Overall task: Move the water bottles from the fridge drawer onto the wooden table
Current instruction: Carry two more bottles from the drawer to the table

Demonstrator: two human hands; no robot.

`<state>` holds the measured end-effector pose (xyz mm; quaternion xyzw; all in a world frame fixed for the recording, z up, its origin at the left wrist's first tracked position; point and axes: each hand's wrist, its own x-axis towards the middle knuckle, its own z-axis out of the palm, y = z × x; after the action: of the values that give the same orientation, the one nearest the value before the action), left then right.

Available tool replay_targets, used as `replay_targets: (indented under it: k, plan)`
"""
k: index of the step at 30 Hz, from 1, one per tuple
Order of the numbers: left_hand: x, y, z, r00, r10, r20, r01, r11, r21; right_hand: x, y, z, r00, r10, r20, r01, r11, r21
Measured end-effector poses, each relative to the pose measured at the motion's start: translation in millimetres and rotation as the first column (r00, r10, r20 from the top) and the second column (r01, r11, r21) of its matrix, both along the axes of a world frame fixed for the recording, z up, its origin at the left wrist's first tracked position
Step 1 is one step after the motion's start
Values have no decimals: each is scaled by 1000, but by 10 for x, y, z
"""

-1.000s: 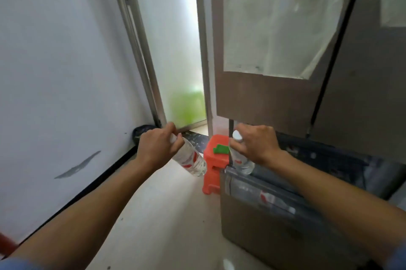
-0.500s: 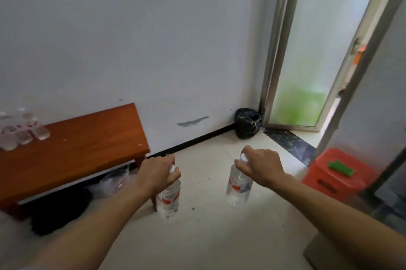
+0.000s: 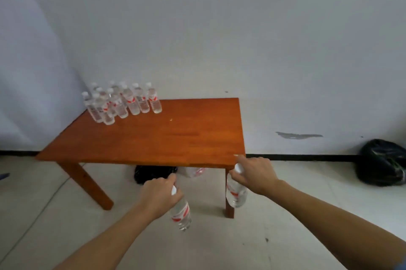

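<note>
My left hand [image 3: 159, 196] grips a clear water bottle [image 3: 181, 214] by its white cap; the bottle hangs below the hand, over the floor in front of the wooden table [image 3: 175, 137]. My right hand [image 3: 256, 174] holds a second water bottle [image 3: 236, 194] by the neck, just off the table's near right corner, beside the leg. Several more bottles with red labels [image 3: 123, 102] stand grouped at the table's far left corner. The fridge drawer is out of view.
A black bag [image 3: 383, 163] lies on the floor by the wall at the right. Another black bag [image 3: 153, 174] and a clear plastic bag [image 3: 194, 172] sit under the table. White walls close the corner behind the table.
The view has swung left from the fridge to face the table. Both hands still hold their bottles and have come up close to the table's near edge.
</note>
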<state>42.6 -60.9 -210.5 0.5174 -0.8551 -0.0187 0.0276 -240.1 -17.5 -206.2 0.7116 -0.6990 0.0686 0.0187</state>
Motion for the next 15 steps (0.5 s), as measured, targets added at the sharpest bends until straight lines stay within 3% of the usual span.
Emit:
replay_targets:
  k: [3, 7, 15]
  plan:
    - [310, -312, 3, 988, 130, -83, -125, 990, 59, 243, -651, 50, 995, 103, 1, -103, 995, 15]
    - [741, -752, 6, 971, 230, -63, -226, 972, 58, 677, -1424, 0, 977, 209, -44, -208, 978, 23]
    - [1634, -2092, -58, 978, 208, -16, -208, 978, 18, 1640, -2818, -107, 971, 235, -42, -233, 971, 45]
